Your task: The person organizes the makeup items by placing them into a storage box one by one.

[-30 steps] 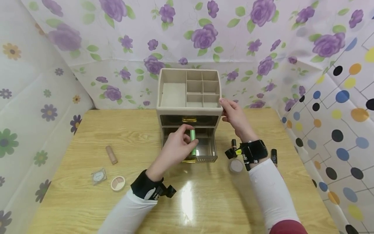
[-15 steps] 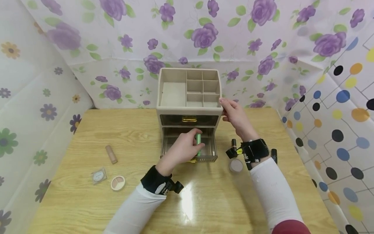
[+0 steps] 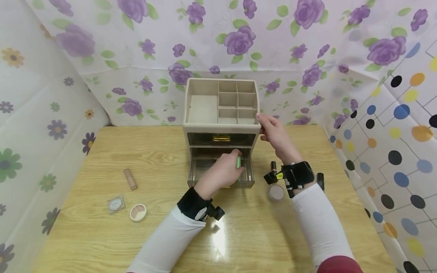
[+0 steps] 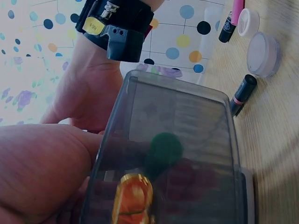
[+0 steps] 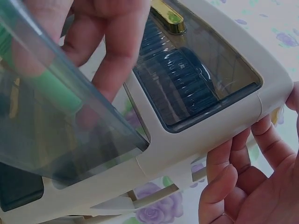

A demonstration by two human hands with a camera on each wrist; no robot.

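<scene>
A cream cosmetics organizer point(image 3: 205, 128) stands at the back of the table, its clear lower drawer point(image 3: 192, 170) pulled out. My left hand point(image 3: 223, 170) reaches into that drawer and pinches a slim green tube point(image 3: 238, 162) between thumb and fingers. Through the smoky drawer wall, the left wrist view shows the round green end point(image 4: 164, 149) of the tube. My right hand point(image 3: 277, 138) grips the organizer's right side near its top edge. Seen from the right wrist, the green tube point(image 5: 58, 93) tilts behind the drawer wall.
Left on the table lie a beige tube point(image 3: 130, 179), a square compact point(image 3: 116, 204) and a round three-colour palette point(image 3: 138, 212). Right are a black tube point(image 3: 273, 167), a round jar point(image 3: 275, 192) and another black tube point(image 3: 320, 181). The upper drawer point(image 3: 205, 139) is closed.
My left hand has moved to the right inside the open drawer with the green tube, which now sits lower and near the drawer's right side. My right hand has stayed on the organizer.
</scene>
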